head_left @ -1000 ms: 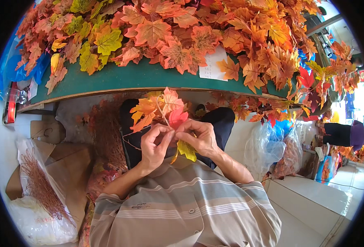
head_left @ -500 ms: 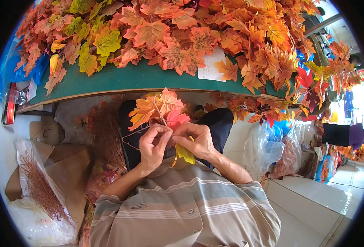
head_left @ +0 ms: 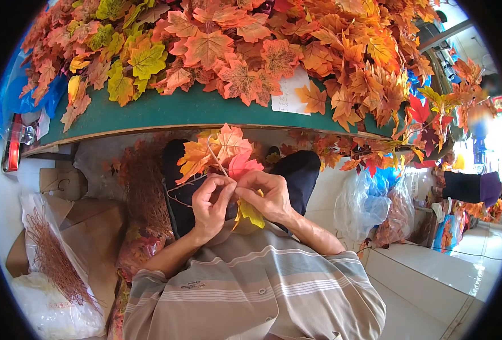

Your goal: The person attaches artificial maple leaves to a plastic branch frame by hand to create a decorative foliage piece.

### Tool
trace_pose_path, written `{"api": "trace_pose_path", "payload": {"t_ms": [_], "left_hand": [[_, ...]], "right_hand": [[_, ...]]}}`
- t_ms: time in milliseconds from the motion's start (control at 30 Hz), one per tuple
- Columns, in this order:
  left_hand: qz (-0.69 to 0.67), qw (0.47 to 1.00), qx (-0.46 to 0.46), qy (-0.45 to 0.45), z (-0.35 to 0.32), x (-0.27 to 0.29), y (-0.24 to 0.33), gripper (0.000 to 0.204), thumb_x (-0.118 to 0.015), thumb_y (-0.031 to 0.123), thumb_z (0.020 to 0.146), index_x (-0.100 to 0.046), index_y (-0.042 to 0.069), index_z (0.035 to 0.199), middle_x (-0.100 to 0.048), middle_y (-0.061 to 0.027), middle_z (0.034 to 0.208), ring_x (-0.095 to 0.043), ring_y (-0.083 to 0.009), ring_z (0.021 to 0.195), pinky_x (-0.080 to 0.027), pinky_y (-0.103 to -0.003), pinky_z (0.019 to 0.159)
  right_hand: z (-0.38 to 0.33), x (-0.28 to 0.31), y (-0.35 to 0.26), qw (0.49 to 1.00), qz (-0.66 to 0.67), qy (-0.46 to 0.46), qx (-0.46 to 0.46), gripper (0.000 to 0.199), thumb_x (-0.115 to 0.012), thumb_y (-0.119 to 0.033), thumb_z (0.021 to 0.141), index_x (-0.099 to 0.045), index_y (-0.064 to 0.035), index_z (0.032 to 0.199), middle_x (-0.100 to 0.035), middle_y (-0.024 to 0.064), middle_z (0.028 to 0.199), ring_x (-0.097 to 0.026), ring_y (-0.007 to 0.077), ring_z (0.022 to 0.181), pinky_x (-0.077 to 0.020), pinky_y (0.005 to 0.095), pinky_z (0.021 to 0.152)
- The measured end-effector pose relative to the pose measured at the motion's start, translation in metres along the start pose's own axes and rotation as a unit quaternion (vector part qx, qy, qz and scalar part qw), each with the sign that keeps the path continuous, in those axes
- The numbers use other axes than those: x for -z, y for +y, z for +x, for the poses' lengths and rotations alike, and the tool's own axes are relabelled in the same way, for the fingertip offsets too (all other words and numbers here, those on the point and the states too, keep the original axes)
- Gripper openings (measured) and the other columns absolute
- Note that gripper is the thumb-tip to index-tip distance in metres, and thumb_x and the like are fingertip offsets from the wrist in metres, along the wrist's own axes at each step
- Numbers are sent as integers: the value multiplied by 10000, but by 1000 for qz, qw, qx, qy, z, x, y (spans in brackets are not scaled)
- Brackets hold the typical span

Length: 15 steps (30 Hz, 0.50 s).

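Over my lap, both hands meet around a small spray of artificial maple leaves (head_left: 232,143), orange and red. My left hand (head_left: 210,208) pinches its thin stem between thumb and forefinger. Close against it, my right hand (head_left: 267,197) has thumb and fingers closed at the same joint, just under the red leaf (head_left: 243,165). A yellow-green leaf (head_left: 251,213) hangs below the right hand's fingers. Thin bare twigs (head_left: 178,192) stick out to the left behind the left hand. The exact point of contact between the fingertips is partly hidden.
Ahead, a green tabletop (head_left: 166,113) bears a large heap of artificial leaves (head_left: 208,48) and a paper sheet (head_left: 288,93). Brown twig bundles (head_left: 55,258) lie on plastic and cardboard at left. Clear plastic bags (head_left: 364,201) stand at right, with a leafy branch (head_left: 421,133) above.
Both hands stay together at the stem. My right fingers have curled in slightly, and the yellow-green leaf below them has shifted a little to the left.
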<state>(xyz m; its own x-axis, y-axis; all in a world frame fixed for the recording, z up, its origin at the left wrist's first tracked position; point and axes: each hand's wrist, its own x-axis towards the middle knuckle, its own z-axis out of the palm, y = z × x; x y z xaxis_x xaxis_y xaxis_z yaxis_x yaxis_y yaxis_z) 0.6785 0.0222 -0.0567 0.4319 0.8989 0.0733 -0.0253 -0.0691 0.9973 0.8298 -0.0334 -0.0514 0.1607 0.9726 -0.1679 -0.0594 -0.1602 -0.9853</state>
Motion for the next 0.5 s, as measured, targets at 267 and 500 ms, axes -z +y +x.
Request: {"api": "trace_pose_path", "payload": {"t_ms": [267,500], "left_hand": [[-56,989,135,-3,7,10,-14,97,-610,30,890,-678,-12,946,-648,-26,862,-579,-61,761,-460,-195,693],[-250,895,333,-159,-13,48,-30,232,-535,124,951,-626,-24,1104,-655,-86,861,-654,-163,768,-534,-267,736]], "right_hand": [[19,1,14,1000,23,4,-6,108,-695,-64,823,-648,27,857,-659,33,763,-560,44,677,-459,207,589],[29,23,22,996,82,8,-37,110,-688,-86,841,-657,19,853,-671,40,772,-610,71,691,-492,215,630]]}}
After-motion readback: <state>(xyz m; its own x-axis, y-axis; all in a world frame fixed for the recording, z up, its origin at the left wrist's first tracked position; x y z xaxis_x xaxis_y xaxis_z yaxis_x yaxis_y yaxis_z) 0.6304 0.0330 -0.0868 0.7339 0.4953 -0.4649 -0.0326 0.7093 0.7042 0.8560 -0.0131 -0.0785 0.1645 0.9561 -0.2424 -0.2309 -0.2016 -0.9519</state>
